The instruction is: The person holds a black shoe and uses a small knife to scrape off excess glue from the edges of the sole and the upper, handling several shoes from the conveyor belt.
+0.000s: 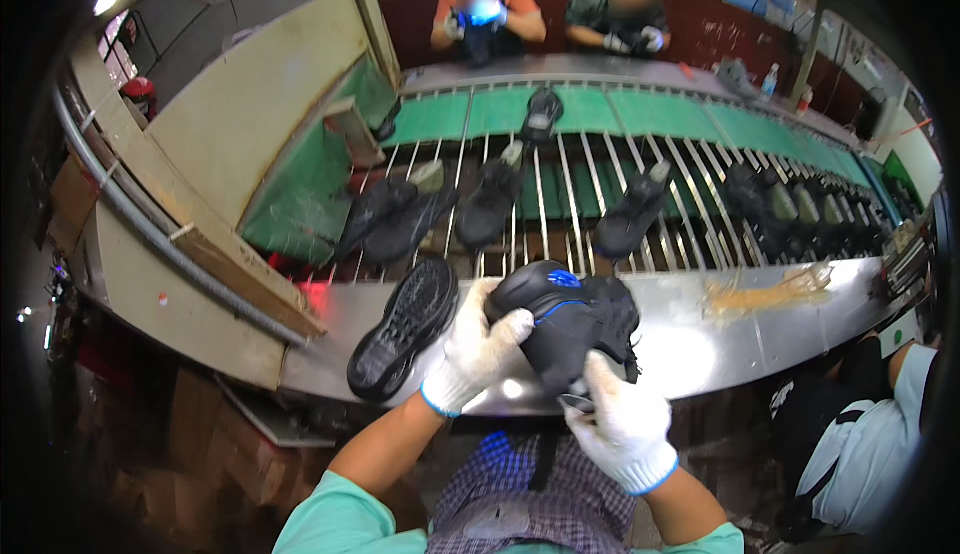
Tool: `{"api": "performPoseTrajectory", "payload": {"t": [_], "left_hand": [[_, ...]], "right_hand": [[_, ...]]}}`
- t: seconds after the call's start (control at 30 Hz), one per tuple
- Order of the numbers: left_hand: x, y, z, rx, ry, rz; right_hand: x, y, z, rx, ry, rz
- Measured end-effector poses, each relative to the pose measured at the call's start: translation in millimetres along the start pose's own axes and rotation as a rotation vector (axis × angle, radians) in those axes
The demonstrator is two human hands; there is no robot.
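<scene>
In front of me a black shoe upper [565, 329] with blue trim is held between both hands, over the near edge of a metal counter [680, 304]. My left hand [478, 349], in a white knitted glove, is closed on its left side, thumb on top. My right hand [630, 419], gloved alike, pinches its near edge; a small shiny piece shows by the fingertips, too small to name. Left of the upper, a black shoe sole [405, 334] lies on the counter, close to my left hand. What is under the upper is hidden.
Beyond the counter, a rack of metal rods [545, 214] bears several black shoes [633, 214]. Farther back runs a green belt [590, 109]. Two people [490, 14] work across from me. A wooden panel [260, 104] stands left; another person [870, 444] is at right.
</scene>
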State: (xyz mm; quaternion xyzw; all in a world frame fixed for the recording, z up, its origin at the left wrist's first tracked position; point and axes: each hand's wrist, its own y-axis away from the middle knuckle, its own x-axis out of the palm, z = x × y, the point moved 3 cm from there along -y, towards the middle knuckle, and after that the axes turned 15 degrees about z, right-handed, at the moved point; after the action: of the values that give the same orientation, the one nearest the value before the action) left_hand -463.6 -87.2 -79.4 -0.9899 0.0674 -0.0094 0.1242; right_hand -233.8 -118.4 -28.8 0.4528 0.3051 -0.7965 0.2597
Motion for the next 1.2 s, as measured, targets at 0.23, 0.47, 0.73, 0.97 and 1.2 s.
{"api": "performPoseTrajectory", "payload": {"t": [0.23, 0.47, 0.73, 0.97, 1.2], "left_hand": [[-18, 79, 34, -0.086, -0.575, -0.091], [-10, 89, 24, -0.124, -1.055, 0.128], [1, 34, 0, -0.193, -1.186, 0.54], [-1, 34, 3, -0.264, -1.173, 0.549], [1, 32, 5, -0.174, -1.156, 0.561]], "right_hand": [[121, 16, 7, -0.029, -0.377, 0.284], [41, 7, -9, 0.495, -1.78, 0.103], [68, -29, -8, 0.786, -1.514, 0.9], [80, -41, -12, 0.942, -1.607, 0.529], [61, -44, 10, 0.683, -1.239, 1.272]]}}
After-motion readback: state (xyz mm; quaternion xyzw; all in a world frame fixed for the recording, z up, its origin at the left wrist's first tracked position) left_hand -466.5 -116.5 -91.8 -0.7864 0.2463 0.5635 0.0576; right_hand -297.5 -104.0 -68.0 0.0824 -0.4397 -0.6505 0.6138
